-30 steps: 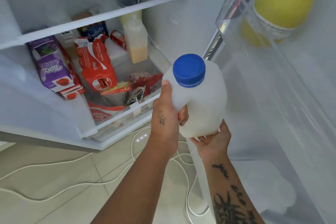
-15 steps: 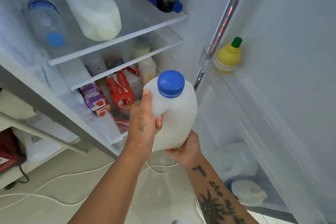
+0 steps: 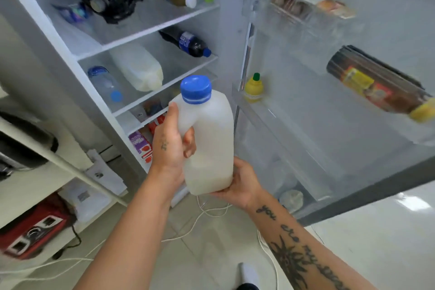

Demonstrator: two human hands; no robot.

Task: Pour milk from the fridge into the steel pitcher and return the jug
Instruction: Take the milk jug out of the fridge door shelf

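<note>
A translucent white milk jug [image 3: 210, 141] with a blue cap is upright in front of the open fridge [image 3: 150, 30], with milk low in its bottom. My left hand [image 3: 170, 146] grips its handle, fingers curled through it. My right hand [image 3: 240, 183] cups the jug's base from below and the right. The steel pitcher is not in view.
Fridge shelves hold a second milk jug [image 3: 138, 68], a cola bottle [image 3: 188, 43], a water bottle [image 3: 106, 83] and cartons [image 3: 141, 146]. The open door [image 3: 329, 101] at right carries a yellow lemon-juice bottle [image 3: 253, 88] and a dark sauce bottle [image 3: 376, 87]. White cables [image 3: 211, 209] cross the floor; a shelf unit [image 3: 35, 148] stands left.
The view has risen and pulled back from the low shelves, showing more upper shelves and the door. The jug stays in both hands, now farther out from the fridge.
</note>
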